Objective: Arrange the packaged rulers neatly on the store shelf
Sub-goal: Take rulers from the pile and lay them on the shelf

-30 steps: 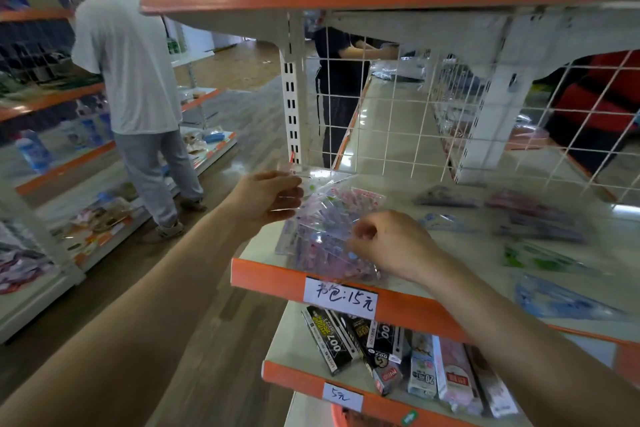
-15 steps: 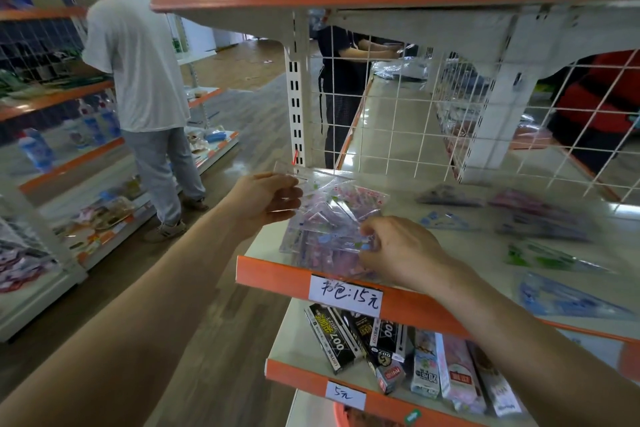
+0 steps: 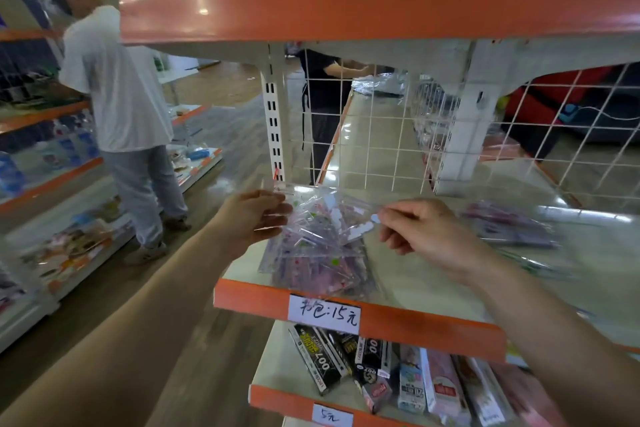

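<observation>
A stack of clear-packaged pink and purple rulers lies at the left front corner of the cream shelf with an orange lip. My left hand grips the stack's upper left edge, thumb on top. My right hand pinches the white hang tab at the right end of the top packet, lifted slightly above the pile. More ruler packets lie scattered and blurred further right on the same shelf.
A white wire grid backs the shelf, with an orange shelf overhead. The lower shelf holds boxed goods. A person in a white shirt stands in the left aisle; another person stands behind the grid.
My right hand moved from pressing the middle of the stack up and right to pinching the top packet's tab. The left hand kept its hold on the left edge. The camera came closer.
</observation>
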{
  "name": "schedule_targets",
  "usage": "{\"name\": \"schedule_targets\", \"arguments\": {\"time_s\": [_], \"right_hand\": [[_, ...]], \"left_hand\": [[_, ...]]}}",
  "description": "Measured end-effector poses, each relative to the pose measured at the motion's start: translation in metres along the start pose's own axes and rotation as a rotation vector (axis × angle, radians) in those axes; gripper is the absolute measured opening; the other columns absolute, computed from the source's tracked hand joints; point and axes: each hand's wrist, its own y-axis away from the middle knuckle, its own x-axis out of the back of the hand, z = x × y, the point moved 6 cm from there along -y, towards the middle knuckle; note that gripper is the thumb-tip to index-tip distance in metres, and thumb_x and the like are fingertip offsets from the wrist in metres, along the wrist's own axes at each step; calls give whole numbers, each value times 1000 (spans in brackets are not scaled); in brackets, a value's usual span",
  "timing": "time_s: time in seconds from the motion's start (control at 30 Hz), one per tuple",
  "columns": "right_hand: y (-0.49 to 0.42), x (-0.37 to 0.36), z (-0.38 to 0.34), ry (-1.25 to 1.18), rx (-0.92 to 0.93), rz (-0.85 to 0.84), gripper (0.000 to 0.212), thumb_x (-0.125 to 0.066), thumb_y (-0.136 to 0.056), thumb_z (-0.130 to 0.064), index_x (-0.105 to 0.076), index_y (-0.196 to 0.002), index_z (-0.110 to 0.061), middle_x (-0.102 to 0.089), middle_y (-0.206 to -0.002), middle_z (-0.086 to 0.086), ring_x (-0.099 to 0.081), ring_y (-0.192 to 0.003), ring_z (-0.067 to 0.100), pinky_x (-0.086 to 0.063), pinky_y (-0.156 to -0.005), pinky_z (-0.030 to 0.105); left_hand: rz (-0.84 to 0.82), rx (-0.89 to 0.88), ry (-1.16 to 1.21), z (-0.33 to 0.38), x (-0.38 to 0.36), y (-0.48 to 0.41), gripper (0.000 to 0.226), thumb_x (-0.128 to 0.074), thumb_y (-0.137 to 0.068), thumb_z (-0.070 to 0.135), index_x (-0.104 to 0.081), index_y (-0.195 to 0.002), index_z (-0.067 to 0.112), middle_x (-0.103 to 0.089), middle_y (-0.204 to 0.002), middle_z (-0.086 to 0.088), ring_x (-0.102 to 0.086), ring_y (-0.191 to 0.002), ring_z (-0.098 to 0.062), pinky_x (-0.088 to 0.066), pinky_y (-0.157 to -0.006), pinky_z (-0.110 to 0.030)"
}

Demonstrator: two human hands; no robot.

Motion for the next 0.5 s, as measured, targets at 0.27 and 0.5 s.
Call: {"name": "schedule_targets", "arguments": {"time_s": [0.27, 0.5], "right_hand": [[3, 18, 19, -297, -132, 63, 12, -56, -94, -17, -66, -89, -19, -62, -56, -1, -52, -44, 6, -46, -45, 18], [3, 76, 34, -538, -182, 293, 8, -57, -92, -9, -64, -89, -7, -66, -69, 7, -61, -57, 12, -51, -51, 19]], "left_hand": [[-56, -1, 31, 3, -27, 3, 17, -54, -92, 5, -56, -109, 8, -71, -82, -9, -64, -59, -16, -51, -61, -29], [57, -55, 29, 6, -40, -3, 41, -52, -93, 1, -42, -126, 24, -72, -75, -11, -62, -54, -17, -51, -55, -29]]}}
